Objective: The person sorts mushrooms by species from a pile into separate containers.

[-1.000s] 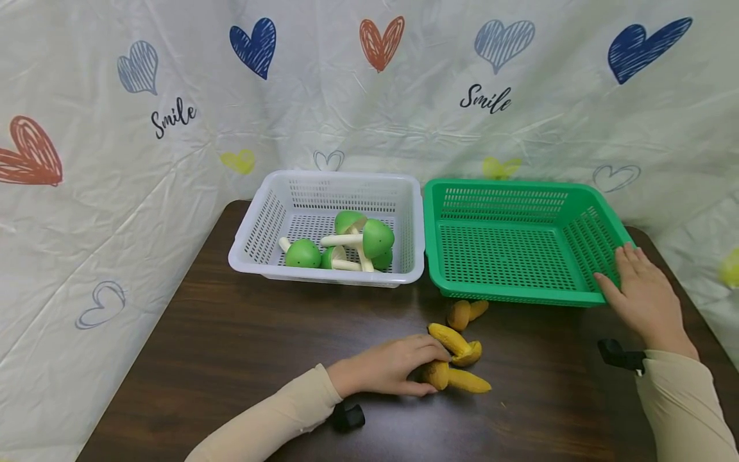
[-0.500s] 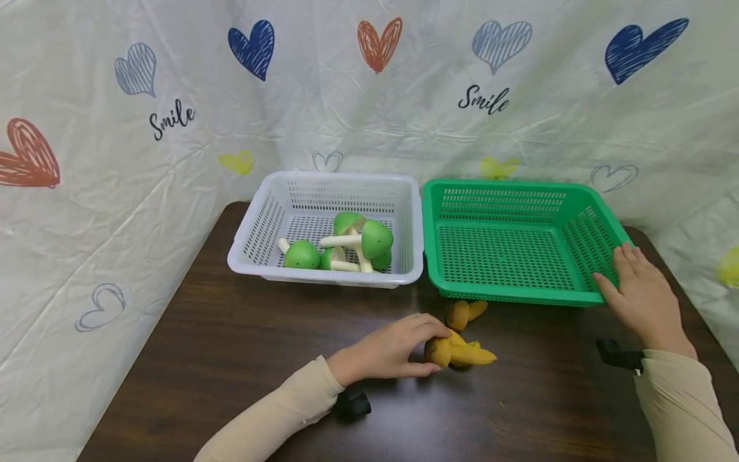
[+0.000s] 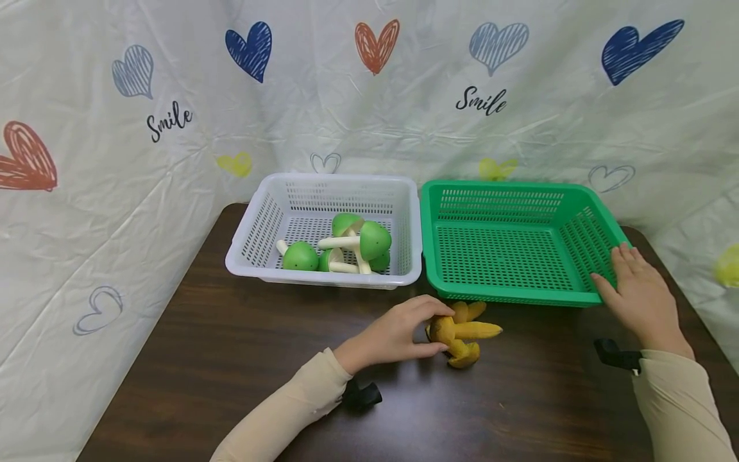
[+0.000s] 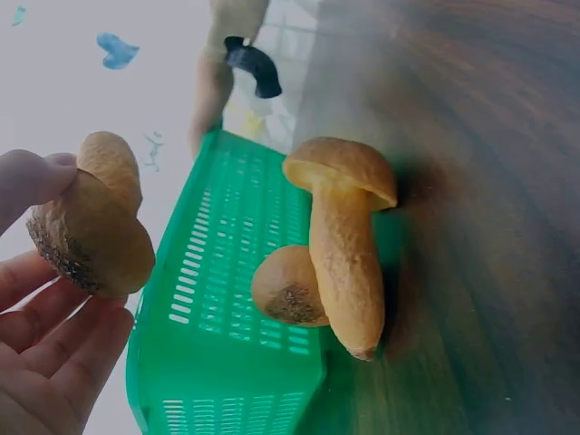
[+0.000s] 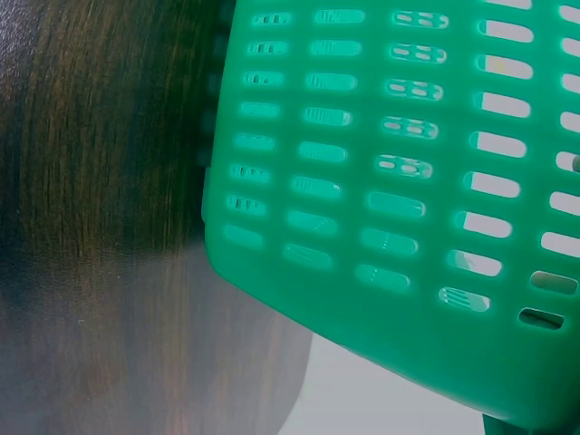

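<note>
Yellow mushroom [image 3: 453, 330] has been carried forward by the left hand [image 3: 407, 333] since the earlier frame, toward the near side of the green basket [image 3: 519, 295]; the right hand [image 3: 646, 298] has been kept in place. Key relation: basket is set ahead and to the right of the left hand, with its right side under the right hand; mushroom's long axis is turned crosswise, cap at the left fingertips, stem pointed toward the right hand's side; left hand is clearly nearer. Cap is pinched between left thumb and fingers, apparently lifted off the table [image 3: 548, 398]; basket rim is touched by the right hand, fingers extended, thumb spread, no grip seen; hands well apart. Beyond the left fingertips, a loose mushroom [image 3: 464, 354] is left on the table; another mushroom [image 3: 476, 310] is seen just by the basket's near wall.
</note>
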A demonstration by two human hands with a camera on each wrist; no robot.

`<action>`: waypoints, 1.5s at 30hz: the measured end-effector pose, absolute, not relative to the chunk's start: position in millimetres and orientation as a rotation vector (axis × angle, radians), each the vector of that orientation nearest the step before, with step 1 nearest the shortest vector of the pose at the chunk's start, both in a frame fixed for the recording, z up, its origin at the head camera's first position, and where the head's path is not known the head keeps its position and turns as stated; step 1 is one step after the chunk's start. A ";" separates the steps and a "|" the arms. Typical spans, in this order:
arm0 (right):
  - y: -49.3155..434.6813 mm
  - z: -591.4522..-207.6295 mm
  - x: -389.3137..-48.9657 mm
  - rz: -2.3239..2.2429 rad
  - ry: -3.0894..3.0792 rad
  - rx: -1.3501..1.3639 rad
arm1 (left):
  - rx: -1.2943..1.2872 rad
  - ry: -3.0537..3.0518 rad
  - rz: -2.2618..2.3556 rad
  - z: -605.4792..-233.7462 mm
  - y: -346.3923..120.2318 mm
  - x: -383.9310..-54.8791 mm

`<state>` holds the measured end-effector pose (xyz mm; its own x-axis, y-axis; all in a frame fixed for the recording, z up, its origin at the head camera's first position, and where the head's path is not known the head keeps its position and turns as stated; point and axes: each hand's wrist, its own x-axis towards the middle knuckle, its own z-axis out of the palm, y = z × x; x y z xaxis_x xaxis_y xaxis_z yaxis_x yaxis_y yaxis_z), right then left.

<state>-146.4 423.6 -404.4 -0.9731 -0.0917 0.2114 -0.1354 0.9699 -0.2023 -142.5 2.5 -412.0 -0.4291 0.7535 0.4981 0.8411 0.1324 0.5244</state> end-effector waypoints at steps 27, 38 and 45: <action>424.8 -405.3 -146.7 0.322 -2.913 0.170 | -1.219 -2.430 -1.421 -401.7 26.5 -180.5; 425.1 -405.3 -147.1 0.315 -2.913 0.169 | -1.101 -2.478 -1.449 -397.9 39.6 -190.4; 425.2 -405.6 -147.5 0.316 -2.904 0.176 | -1.038 -2.541 -1.468 -395.4 45.4 -193.2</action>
